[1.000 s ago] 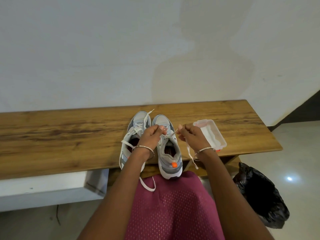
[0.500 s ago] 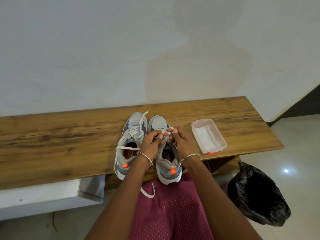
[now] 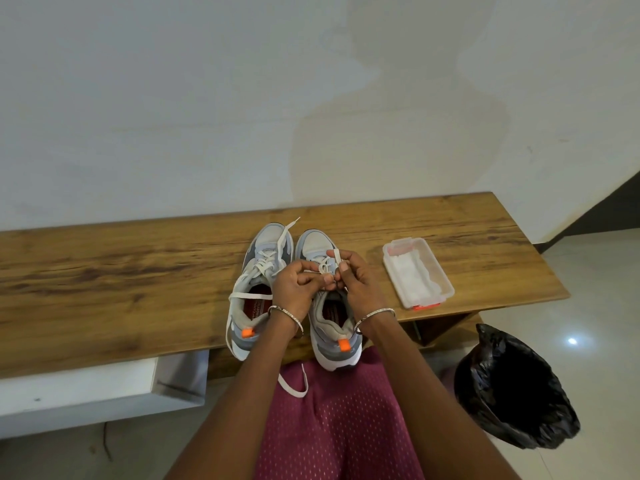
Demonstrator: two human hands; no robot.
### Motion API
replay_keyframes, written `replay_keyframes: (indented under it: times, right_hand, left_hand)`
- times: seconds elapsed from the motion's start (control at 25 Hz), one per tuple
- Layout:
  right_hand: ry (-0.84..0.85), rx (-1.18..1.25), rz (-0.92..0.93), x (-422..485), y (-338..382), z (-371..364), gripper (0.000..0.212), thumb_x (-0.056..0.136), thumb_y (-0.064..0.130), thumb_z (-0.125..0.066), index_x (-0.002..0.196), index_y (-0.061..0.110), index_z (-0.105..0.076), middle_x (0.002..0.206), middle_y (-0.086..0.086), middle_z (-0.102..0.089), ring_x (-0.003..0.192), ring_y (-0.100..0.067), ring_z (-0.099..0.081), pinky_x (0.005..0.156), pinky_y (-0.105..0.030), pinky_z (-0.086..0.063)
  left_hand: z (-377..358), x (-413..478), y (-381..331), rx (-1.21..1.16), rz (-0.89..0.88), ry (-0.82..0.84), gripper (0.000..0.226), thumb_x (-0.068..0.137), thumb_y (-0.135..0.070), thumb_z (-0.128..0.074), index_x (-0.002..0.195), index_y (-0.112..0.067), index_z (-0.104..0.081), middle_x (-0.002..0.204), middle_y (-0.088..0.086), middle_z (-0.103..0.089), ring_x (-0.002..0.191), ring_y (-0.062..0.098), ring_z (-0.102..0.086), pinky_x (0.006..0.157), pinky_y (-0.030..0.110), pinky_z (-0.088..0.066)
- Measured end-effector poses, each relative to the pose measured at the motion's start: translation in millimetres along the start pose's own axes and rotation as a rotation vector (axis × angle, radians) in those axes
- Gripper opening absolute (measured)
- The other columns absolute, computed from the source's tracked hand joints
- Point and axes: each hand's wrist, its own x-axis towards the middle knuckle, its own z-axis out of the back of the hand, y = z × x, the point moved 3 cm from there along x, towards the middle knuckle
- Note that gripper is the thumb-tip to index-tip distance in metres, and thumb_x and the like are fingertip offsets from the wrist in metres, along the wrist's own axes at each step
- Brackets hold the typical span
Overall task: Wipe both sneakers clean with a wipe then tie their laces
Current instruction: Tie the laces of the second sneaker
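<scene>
Two grey and white sneakers with orange heel tabs stand side by side on a wooden bench (image 3: 104,289), toes toward the wall. The left sneaker (image 3: 258,271) has loose white laces; one end trails off the bench edge. Over the right sneaker (image 3: 332,327), my left hand (image 3: 298,289) and my right hand (image 3: 360,282) meet above the tongue. Both pinch its white lace (image 3: 327,263), which forms a small loop between my fingers. One lace end sticks up from my right fingers.
A clear plastic box of white wipes (image 3: 417,273) lies open on the bench to the right of the sneakers. A bin lined with a black bag (image 3: 512,389) stands on the floor at the right. A white wall rises behind the bench. My maroon skirt fills the foreground.
My hands were apart, pulling the lace ends outward; they have come together over the right sneaker and now hold a loop. The view has shifted slightly.
</scene>
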Motion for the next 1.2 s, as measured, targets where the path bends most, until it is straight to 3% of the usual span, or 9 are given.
replay_keyframes:
  times: [0.12,0.24,0.36,0.52,0.64,0.8,0.92,1.08,1.2]
  right_hand:
    - [-0.066,0.034,-0.009,-2,-3,2,0.017,0.104,0.01,-0.047,0.11,0.012,-0.062,0.082,-0.017,-0.06,0.074,-0.027,-0.055,0.076,-0.042,-0.054]
    - [-0.184,0.05,-0.038,-3,-8,6,0.007,0.097,0.01,-0.061,0.103,0.011,-0.057,0.076,-0.011,-0.064,0.066,-0.017,-0.06,0.07,-0.037,-0.056]
    - [-0.149,0.098,-0.047,-4,-9,5,0.003,0.095,0.007,-0.064,0.098,0.007,-0.064,0.073,-0.015,-0.066,0.064,-0.021,-0.063,0.067,-0.04,-0.059]
    - [-0.074,0.143,-0.034,-11,-1,6,0.009,0.095,0.001,-0.062,0.101,-0.003,-0.067,0.082,-0.021,-0.069,0.068,-0.02,-0.068,0.062,-0.029,-0.059]
    - [-0.006,0.144,-0.036,-11,-1,8,0.013,0.095,0.003,-0.061,0.103,-0.003,-0.069,0.087,-0.02,-0.071,0.077,-0.022,-0.07,0.067,-0.028,-0.058]
    - [0.008,0.29,-0.135,-6,-10,7,0.012,0.094,0.011,-0.064,0.089,0.006,-0.073,0.084,-0.02,-0.068,0.081,-0.029,-0.066,0.074,-0.039,-0.059]
    - [-0.021,0.19,-0.087,-1,-13,8,0.018,0.091,0.024,-0.068,0.09,0.006,-0.072,0.084,-0.022,-0.064,0.08,-0.03,-0.062,0.08,-0.046,-0.055]
    - [-0.111,0.062,-0.11,7,-9,4,0.018,0.098,0.013,-0.061,0.086,0.0,-0.065,0.066,-0.008,-0.061,0.056,-0.009,-0.058,0.057,-0.025,-0.052]
    - [-0.115,0.078,-0.229,14,-10,3,0.02,0.097,0.009,-0.061,0.079,0.002,-0.064,0.057,-0.005,-0.06,0.051,-0.01,-0.057,0.05,-0.024,-0.052]
  left_hand:
    - [0,-3,1,-0.06,-0.031,0.052,0.008,0.088,0.003,-0.071,0.094,-0.001,-0.072,0.075,0.002,-0.078,0.068,0.011,-0.074,0.067,0.021,-0.059]
    - [0,-3,1,-0.069,-0.042,0.11,0.011,0.09,0.0,-0.068,0.098,-0.005,-0.075,0.077,0.002,-0.078,0.07,0.009,-0.072,0.069,0.02,-0.058]
    - [-1,-3,-1,-0.092,-0.026,0.135,0.017,0.09,0.0,-0.07,0.106,-0.002,-0.073,0.077,0.006,-0.077,0.068,0.012,-0.073,0.07,0.023,-0.059]
    - [-2,3,0,-0.117,0.076,0.115,0.036,0.086,-0.001,-0.076,0.119,-0.008,-0.064,0.082,0.014,-0.077,0.07,0.02,-0.076,0.072,0.028,-0.061]
    - [-4,8,1,-0.106,0.075,0.137,0.015,0.087,-0.001,-0.074,0.102,-0.004,-0.072,0.081,0.012,-0.078,0.068,0.018,-0.074,0.067,0.023,-0.059]
    - [-7,8,6,-0.142,0.077,0.008,0.004,0.088,0.0,-0.073,0.089,-0.001,-0.069,0.076,0.008,-0.077,0.062,0.016,-0.072,0.064,0.024,-0.06]
    - [-10,6,9,-0.076,0.001,-0.039,0.008,0.086,-0.002,-0.076,0.088,0.0,-0.069,0.081,0.012,-0.076,0.062,0.017,-0.072,0.065,0.029,-0.062]
    - [-5,4,9,0.12,-0.188,-0.069,0.01,0.083,-0.004,-0.08,0.089,-0.009,-0.073,0.094,0.007,-0.077,0.082,0.018,-0.076,0.076,0.033,-0.063]
    - [-5,1,1,0.453,-0.424,-0.03,0.01,0.083,-0.004,-0.078,0.09,-0.011,-0.077,0.095,-0.002,-0.079,0.087,0.008,-0.073,0.079,0.024,-0.059]
